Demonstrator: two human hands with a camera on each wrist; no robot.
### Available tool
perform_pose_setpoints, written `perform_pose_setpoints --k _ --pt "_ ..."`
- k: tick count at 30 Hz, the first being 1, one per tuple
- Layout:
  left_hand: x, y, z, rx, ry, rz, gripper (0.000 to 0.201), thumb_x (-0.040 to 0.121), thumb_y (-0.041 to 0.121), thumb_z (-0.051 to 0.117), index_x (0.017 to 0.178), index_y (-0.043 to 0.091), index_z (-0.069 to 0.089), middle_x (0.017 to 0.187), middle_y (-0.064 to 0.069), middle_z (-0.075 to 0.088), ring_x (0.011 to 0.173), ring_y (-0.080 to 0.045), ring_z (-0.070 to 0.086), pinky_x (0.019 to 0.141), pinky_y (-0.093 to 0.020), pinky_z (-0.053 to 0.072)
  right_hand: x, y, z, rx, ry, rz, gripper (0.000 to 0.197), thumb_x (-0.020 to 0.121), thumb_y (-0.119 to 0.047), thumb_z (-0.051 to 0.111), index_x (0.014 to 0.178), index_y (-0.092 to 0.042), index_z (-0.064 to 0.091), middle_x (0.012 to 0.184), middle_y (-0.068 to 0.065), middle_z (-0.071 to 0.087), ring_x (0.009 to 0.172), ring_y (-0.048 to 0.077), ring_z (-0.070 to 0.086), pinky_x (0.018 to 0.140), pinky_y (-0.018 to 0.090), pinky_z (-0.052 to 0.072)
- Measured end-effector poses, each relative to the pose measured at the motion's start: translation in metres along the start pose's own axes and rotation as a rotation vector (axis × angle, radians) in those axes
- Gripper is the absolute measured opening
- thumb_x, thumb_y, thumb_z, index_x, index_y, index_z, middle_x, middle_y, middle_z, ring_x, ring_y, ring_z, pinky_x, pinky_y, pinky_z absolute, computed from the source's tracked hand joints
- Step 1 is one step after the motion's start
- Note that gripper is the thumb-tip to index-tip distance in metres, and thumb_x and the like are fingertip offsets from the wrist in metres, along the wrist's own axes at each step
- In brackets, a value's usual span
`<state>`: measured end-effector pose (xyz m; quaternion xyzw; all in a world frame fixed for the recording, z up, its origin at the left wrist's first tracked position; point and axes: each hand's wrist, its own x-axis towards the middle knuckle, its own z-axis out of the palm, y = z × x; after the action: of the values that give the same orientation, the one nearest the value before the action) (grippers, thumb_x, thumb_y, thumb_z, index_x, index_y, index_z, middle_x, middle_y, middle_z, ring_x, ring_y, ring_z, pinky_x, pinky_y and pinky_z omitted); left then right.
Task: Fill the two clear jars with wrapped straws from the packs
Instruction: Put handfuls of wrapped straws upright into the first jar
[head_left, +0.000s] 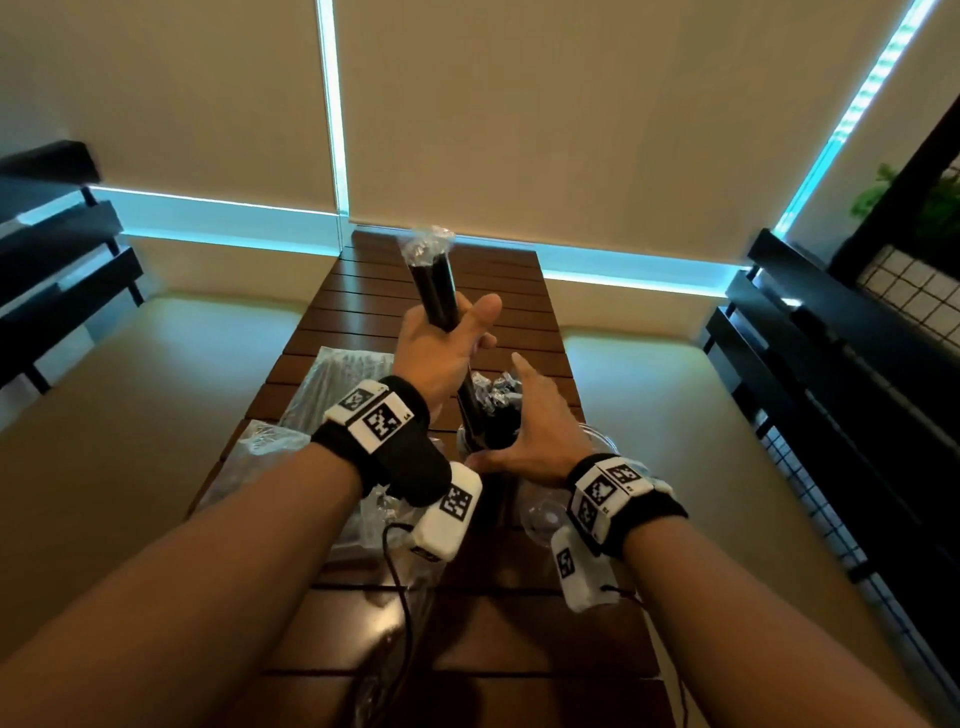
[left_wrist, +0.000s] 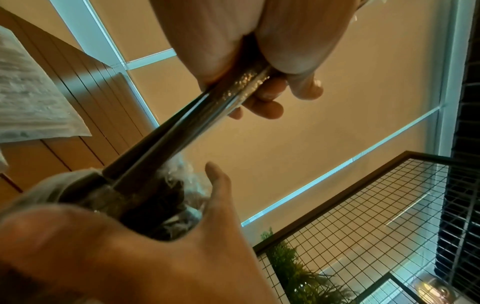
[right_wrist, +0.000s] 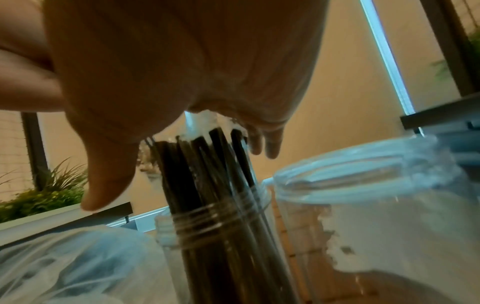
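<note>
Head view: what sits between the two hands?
The bundle of wrapped straws, gripped by the left hand, slants down into the jar that the right hand steadies; the left wrist view agrees.

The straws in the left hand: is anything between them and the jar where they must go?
Nothing separate blocks them. The lower ends of the held straws already reach the jar mouth. The jar is crowded with straws already inside, and the right hand rests open at its rim.
</note>
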<state>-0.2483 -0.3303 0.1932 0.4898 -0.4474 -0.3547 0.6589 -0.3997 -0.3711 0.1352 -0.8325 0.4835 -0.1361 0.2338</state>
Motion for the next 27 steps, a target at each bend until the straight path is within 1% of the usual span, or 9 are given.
perform_pose_setpoints --k 4,8,11,13,15,17,20,23,27 --pt "-0.002 -0.012 0.018 0.052 -0.022 0.012 0.033 0.086 0.034 0.07 0.066 0.017 0.05 0.063 0.005 0.061 0.071 -0.014 0.067 0.073 -0.032 0.053 0.005 0.005 0.017 0.203 0.068 -0.008 0.113 0.056 -0.054 0.085 0.146 -0.028 0.023 0.136 0.001 0.041 0.124 0.018 0.046 0.102 0.04 0.046" --pt "-0.004 -0.031 0.024 0.138 -0.047 -0.017 0.033 0.085 0.035 0.071 0.064 0.018 0.052 0.067 -0.006 0.062 0.071 -0.026 0.066 0.073 -0.035 0.055 0.01 0.01 0.022 0.233 0.128 0.003 0.09 0.058 -0.047 0.083 0.132 -0.028 0.036 0.121 -0.002 0.047 0.105 0.018 0.057 0.084 0.039 0.056" --pt "-0.006 -0.048 0.026 0.221 -0.029 -0.061 0.031 0.082 0.045 0.072 0.069 0.021 0.057 0.072 -0.003 0.063 0.073 -0.022 0.063 0.073 -0.041 0.053 0.018 0.011 0.032 0.213 0.129 0.001 0.079 0.056 -0.044 0.081 0.123 -0.037 0.04 0.109 -0.004 0.05 0.089 0.014 0.062 0.069 0.036 0.059" --pt "-0.007 -0.062 0.026 0.321 -0.002 -0.062 0.045 0.074 0.063 0.069 0.081 0.019 0.061 0.083 -0.005 0.065 0.079 -0.018 0.065 0.073 -0.039 0.052 0.024 0.013 0.041 0.184 0.118 -0.036 0.069 0.059 -0.049 0.074 0.121 -0.043 0.045 0.104 -0.004 0.057 0.084 0.014 0.065 0.064 0.036 0.061" --pt "-0.007 -0.077 0.023 0.444 0.011 -0.028 0.045 0.067 0.08 0.06 0.075 0.036 0.065 0.088 -0.005 0.063 0.084 -0.023 0.064 0.078 -0.046 0.054 0.027 0.014 0.045 0.144 0.111 -0.068 0.056 0.063 -0.048 0.071 0.115 -0.045 0.049 0.104 -0.006 0.057 0.091 0.015 0.063 0.065 0.037 0.06" --pt "-0.009 -0.077 0.019 0.532 -0.003 -0.005 0.034 0.068 0.079 0.058 0.067 0.045 0.062 0.092 -0.004 0.06 0.089 -0.026 0.062 0.082 -0.048 0.052 0.026 0.014 0.048 0.132 0.118 -0.075 0.053 0.065 -0.049 0.07 0.113 -0.044 0.05 0.107 -0.009 0.056 0.093 0.013 0.062 0.066 0.037 0.06" --pt "-0.008 -0.062 0.015 0.583 -0.072 -0.004 0.029 0.079 0.055 0.07 0.07 0.028 0.063 0.101 0.003 0.049 0.096 -0.018 0.056 0.084 -0.03 0.048 0.021 0.016 0.048 0.156 0.123 -0.034 0.063 0.062 -0.053 0.073 0.119 -0.041 0.047 0.109 -0.011 0.054 0.088 0.008 0.064 0.066 0.034 0.061" --pt "-0.001 -0.051 0.009 0.664 -0.083 0.078 0.036 0.082 0.045 0.071 0.08 0.01 0.063 0.098 0.005 0.046 0.087 -0.011 0.052 0.071 -0.012 0.038 0.013 0.014 0.04 0.185 0.147 -0.011 0.072 0.065 -0.041 0.08 0.124 -0.038 0.04 0.111 -0.007 0.051 0.094 0.014 0.062 0.074 0.037 0.059" --pt "0.002 -0.045 0.001 0.762 -0.09 0.143 0.041 0.08 0.051 0.071 0.089 0.013 0.059 0.097 0.005 0.047 0.085 -0.012 0.053 0.075 -0.027 0.05 0.006 0.012 0.035 0.186 0.161 -0.002 0.074 0.071 -0.031 0.082 0.13 -0.033 0.037 0.117 -0.003 0.051 0.106 0.019 0.058 0.085 0.036 0.054"
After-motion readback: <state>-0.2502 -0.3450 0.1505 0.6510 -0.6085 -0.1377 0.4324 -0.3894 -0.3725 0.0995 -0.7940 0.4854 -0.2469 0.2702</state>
